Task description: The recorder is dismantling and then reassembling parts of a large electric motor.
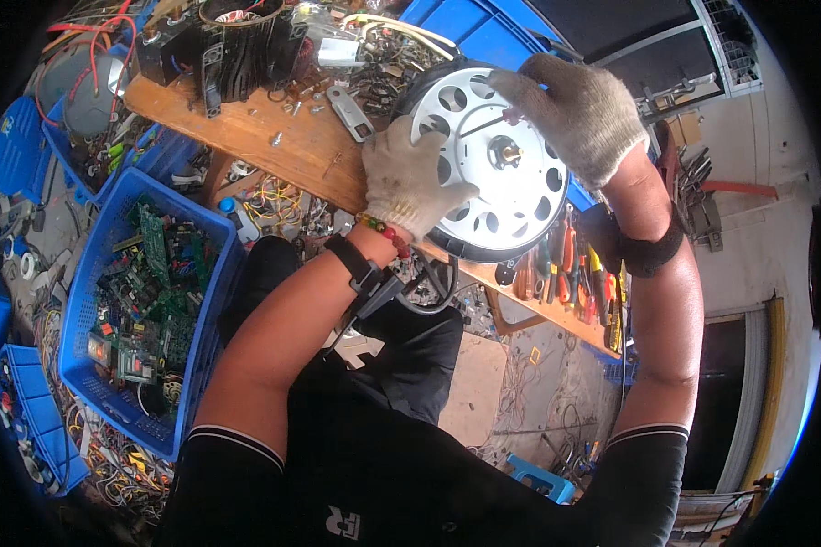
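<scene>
A white wheel (470,196) with a black tyre stands tilted at the wooden bench (237,137). Round holes ring its face, and a brass-coloured axle end pokes out of the hub. My left hand (406,173), in a knitted work glove, is closed on the wheel's left rim, thumb lying across the white face. Over the wheel's upper right, my gloved right hand (579,109) is closed round a screwdriver (485,126). Its thin shaft points left across the wheel face; the glove hides most of the handle. Whether the tip touches the wheel, I cannot tell.
Screwdrivers and pliers (570,269) line the bench's right part. A flat metal bracket (348,114) and a black motor housing (237,50) sit on its left part. A blue crate (77,337) of circuit boards stands left of my legs. A blue stool (540,479) is at lower right.
</scene>
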Demonstrator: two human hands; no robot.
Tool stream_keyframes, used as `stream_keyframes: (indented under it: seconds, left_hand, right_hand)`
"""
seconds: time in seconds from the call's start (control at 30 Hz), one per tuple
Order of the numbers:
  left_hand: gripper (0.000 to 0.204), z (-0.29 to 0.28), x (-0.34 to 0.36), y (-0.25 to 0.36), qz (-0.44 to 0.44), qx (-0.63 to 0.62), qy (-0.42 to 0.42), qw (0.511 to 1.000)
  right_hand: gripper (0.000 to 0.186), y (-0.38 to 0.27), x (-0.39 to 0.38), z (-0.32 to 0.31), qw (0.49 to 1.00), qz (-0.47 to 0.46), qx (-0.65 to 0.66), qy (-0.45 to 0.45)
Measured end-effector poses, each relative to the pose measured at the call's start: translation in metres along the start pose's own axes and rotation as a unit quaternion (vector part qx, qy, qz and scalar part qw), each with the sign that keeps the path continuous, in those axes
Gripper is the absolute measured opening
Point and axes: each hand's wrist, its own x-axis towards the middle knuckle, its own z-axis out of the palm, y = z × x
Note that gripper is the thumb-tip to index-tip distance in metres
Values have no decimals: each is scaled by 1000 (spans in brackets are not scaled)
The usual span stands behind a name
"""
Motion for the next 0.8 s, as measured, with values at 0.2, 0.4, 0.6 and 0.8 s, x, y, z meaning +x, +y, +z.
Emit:
stream_keyframes:
  seconds: [0.2,0.4,0.6,0.8]
  left_hand:
    - [69,-2,1,2,-7,8,-15,1000]
    - [68,1,3,3,-2,6,-8,1000]
    - [68,2,1,1,3,5,1,1000]
    - [67,0,-1,-1,6,9,12,1000]
  right_hand:
    - [30,-1,6,4,999,-10,-31,17]
    - [27,14,10,8,985,-161,-10,56]
    - [34,15,18,2,919,-279,-265,90]
    - [29,6,9,7,998,-56,11,30]
